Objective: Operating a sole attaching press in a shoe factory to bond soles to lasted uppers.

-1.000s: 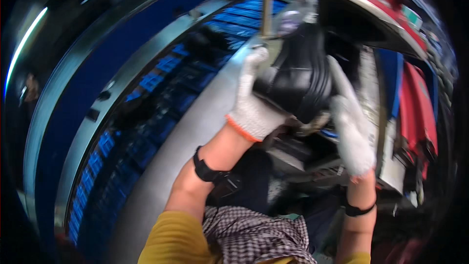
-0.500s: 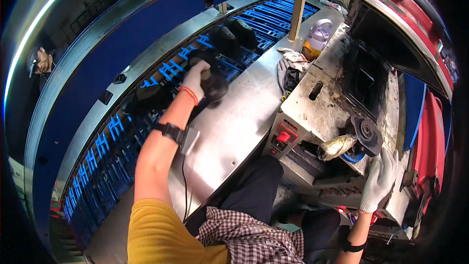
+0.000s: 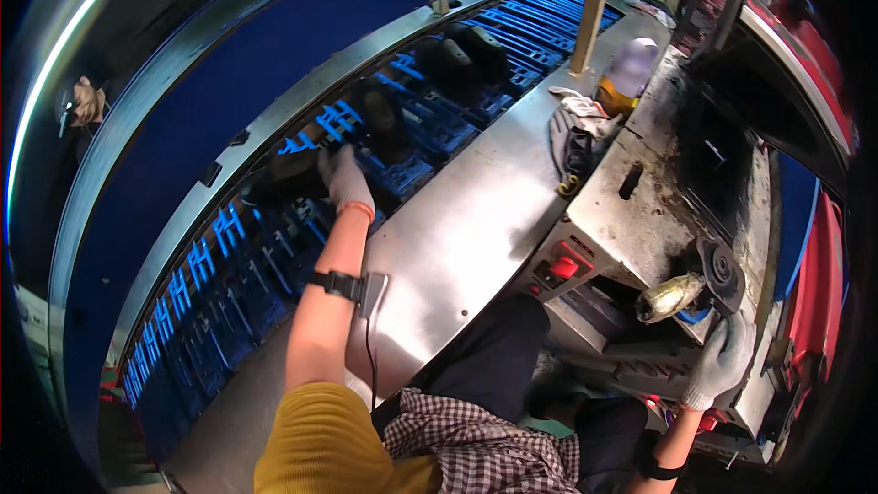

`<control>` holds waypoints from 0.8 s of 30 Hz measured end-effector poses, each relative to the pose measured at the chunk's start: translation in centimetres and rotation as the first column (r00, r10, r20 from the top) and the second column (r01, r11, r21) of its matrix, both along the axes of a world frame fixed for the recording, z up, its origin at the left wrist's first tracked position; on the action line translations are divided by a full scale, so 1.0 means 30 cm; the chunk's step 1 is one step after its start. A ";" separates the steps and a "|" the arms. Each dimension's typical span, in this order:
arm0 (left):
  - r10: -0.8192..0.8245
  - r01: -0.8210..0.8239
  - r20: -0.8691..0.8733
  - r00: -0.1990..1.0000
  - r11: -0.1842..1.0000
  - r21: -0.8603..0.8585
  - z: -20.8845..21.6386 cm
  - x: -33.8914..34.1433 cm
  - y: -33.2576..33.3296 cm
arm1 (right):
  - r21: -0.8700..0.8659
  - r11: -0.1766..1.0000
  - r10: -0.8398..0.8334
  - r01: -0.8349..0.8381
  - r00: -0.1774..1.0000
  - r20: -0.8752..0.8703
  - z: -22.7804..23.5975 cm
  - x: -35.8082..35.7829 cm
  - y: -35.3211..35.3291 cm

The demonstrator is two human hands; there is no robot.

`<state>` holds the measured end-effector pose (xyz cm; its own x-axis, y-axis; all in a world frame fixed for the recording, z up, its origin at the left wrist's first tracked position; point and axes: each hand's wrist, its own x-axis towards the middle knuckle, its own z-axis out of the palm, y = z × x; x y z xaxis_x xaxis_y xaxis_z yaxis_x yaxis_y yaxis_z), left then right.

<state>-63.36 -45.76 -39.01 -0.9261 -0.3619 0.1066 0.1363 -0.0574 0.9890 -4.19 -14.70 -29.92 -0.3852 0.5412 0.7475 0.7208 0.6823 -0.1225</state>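
Note:
My left hand [image 3: 346, 178], in a pale knitted glove, reaches over the slatted conveyor. Its fingers are slightly blurred but look apart, with nothing visible in them. Just left of the fingertips lies a dark shoe-like piece [image 3: 285, 166], partly lost in shadow; contact is unclear. Beyond my hand another dark shoe-like piece [image 3: 377, 112] rests on the slats. My right hand [image 3: 725, 361], also gloved, lies against the machine's near edge with its fingers extended. Close above its fingertips sits a black round disc knob [image 3: 722, 273], beside a handle-like part wrapped in pale material [image 3: 672, 298].
The conveyor [image 3: 430, 142] with blue-lit slats runs beside a metal ledge [image 3: 457, 210]. Farther along lie dark shoe-like pieces [image 3: 466, 57]. Loose gloves [image 3: 576, 133] and a purple-topped bottle [image 3: 631, 69] lie near a wooden post [image 3: 590, 27]. A red switch [image 3: 564, 267] faces my knees.
My left hand has let go of the dark shoe-like piece, which now lies on the conveyor, and has moved nearer and left toward another. The right hand stays at the machine edge. The view has shifted.

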 end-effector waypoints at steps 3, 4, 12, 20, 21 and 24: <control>0.215 -0.216 0.046 0.976 0.904 0.370 0.040 0.011 -0.116 | -0.029 0.999 0.025 -0.025 0.999 -0.021 -0.004 -0.010 -0.001; 0.288 -0.313 0.123 0.950 0.863 0.396 0.054 -0.011 -0.139 | -0.029 0.999 0.043 -0.044 0.999 -0.023 0.000 -0.015 -0.005; -0.338 0.141 0.420 0.842 0.890 0.433 -0.003 -0.272 -0.324 | 0.144 0.989 0.043 -0.034 0.997 -0.062 0.078 -0.076 -0.064; -0.443 0.120 0.498 0.746 0.824 0.554 0.163 0.025 -0.356 | -0.277 0.942 0.050 -0.192 0.893 -0.447 0.170 -0.083 -0.097; -0.476 0.120 0.476 0.739 0.789 0.603 0.205 0.122 -0.334 | -0.233 0.951 0.080 -0.203 0.890 -0.449 0.189 -0.091 -0.107; -0.555 0.221 0.408 0.725 0.748 0.626 0.337 0.393 -0.217 | -0.077 0.902 0.329 -0.425 0.792 -0.514 0.272 -0.144 -0.149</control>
